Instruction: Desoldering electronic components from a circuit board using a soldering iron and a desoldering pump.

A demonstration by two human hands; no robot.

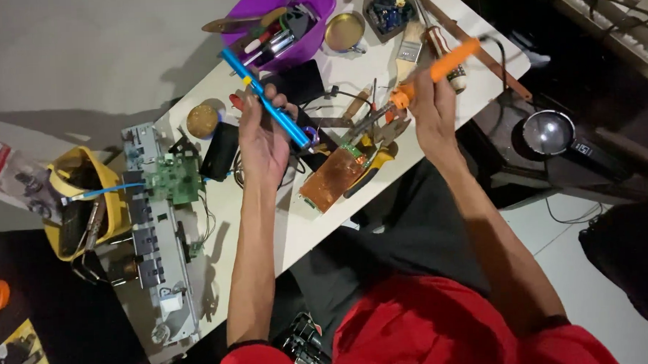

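Left hand (263, 137) gripped a blue desoldering pump (265, 98), tip angled down toward the copper-coloured circuit board (332, 177). Right hand (429, 106) clutched an orange-handled soldering iron (415, 83), its metal tip close above the board's upper corner. Board lay on the white table (283, 234), near its front edge. Purple tub (290, 25) of pens sat behind; green circuit board (174, 178) on a metal chassis (154, 245) at left.

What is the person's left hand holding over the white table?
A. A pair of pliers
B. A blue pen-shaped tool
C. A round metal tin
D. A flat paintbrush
B: the left hand grips a blue pen-shaped tool, its tip angled down toward the copper-coloured board, while the right hand holds an orange-handled soldering iron.
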